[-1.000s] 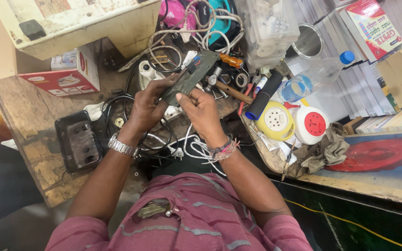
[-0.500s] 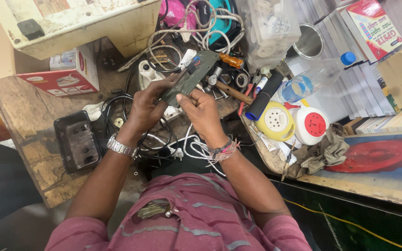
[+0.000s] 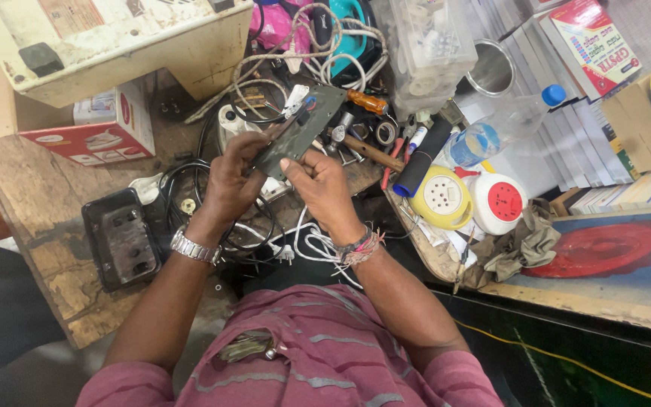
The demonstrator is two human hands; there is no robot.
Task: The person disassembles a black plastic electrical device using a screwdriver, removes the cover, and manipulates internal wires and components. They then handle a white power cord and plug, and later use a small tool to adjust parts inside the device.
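Head view: left hand and right hand each keep a closed grip on the grey switch plate, tilted above the cluttered surface, likely for inspection. Black casing sits left.

Grey-green plate; yellow reel; white-red reel; maroon striped shirt.

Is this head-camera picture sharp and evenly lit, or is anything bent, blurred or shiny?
Head view: even, soft light with weak shadows; the left hand and right hand holding the grey plate look sharp. Wide-lens distortion bends the bench edge and stretches the corners. The steel cup and wristwatch catch mild glare. The dark space under the counter loses detail.
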